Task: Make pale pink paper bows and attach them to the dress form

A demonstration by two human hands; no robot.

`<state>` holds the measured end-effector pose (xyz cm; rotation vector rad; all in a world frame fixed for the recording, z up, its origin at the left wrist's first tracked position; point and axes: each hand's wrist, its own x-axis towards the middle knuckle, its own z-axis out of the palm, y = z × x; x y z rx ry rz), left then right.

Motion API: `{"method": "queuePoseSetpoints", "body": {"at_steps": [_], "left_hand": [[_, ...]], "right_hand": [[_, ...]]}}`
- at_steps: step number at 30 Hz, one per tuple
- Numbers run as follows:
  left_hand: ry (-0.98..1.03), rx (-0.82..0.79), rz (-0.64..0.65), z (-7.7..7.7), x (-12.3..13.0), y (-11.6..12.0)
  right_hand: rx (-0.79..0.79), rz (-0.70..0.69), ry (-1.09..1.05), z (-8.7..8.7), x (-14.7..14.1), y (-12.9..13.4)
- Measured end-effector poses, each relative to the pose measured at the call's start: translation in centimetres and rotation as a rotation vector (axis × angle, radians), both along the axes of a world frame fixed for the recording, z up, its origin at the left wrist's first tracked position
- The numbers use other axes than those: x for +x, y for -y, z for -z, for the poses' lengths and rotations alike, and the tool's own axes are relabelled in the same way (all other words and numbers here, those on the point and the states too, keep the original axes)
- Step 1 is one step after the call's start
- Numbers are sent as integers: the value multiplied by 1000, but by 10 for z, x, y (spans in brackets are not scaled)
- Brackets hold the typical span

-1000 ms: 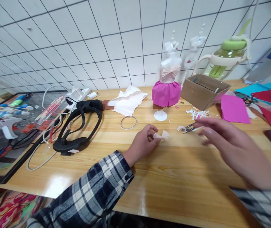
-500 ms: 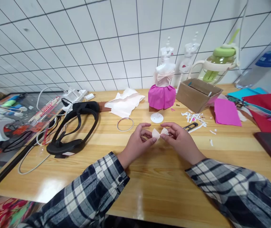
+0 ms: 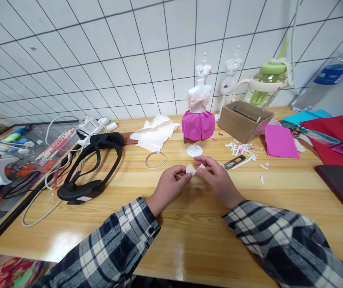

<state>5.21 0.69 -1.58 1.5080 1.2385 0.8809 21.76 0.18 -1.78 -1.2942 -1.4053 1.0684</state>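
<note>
Between my two hands is a small pale pink paper bow (image 3: 190, 169), pleated and fanned at its ends. My left hand (image 3: 171, 185) pinches its left side between thumb and forefinger. From the right, my right hand (image 3: 216, 180) pinches the other side, its fingers partly covering the bow. Just beyond them stands a white mini dress form (image 3: 199, 98) on a round white base (image 3: 194, 150). It wears a pale pleated bodice and a magenta paper skirt (image 3: 198, 125). Thread snips (image 3: 235, 162) lie right of my right hand, beside white paper scraps (image 3: 241, 150).
A silver ring (image 3: 155, 160) and crumpled pale paper (image 3: 155, 133) lie left of centre. Farther left are a black head strap (image 3: 91, 172) and cables. Behind stand a cardboard box (image 3: 245, 120), a green-lidded bottle (image 3: 269, 82) and a second dress form (image 3: 229, 76). Magenta sheets (image 3: 281, 141) lie right.
My view has shifted slightly, so the things on the table sit a little farther left. My right hand has turned and drawn closer to my left at the bow.
</note>
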Motion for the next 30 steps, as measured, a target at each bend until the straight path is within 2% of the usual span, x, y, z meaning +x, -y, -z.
{"method": "queuePoseSetpoints", "body": {"at_steps": [3,6,12,18,30], "left_hand": [[43,-33,41,-1,-4,1],[57,-47,71,0,-7,0],[43,-20,37,2,-10,-1],[30,-22,17,2,-11,-1],[55,43,-44,1,-13,-2]], "right_hand": [[-80,-105,-75,7,6,2],[-102,-132,-147,11,8,3],[-78,-128,-102,10,8,1],[-11,-36,-46,12,10,0],[15,-15,-36,14,10,-1]]}}
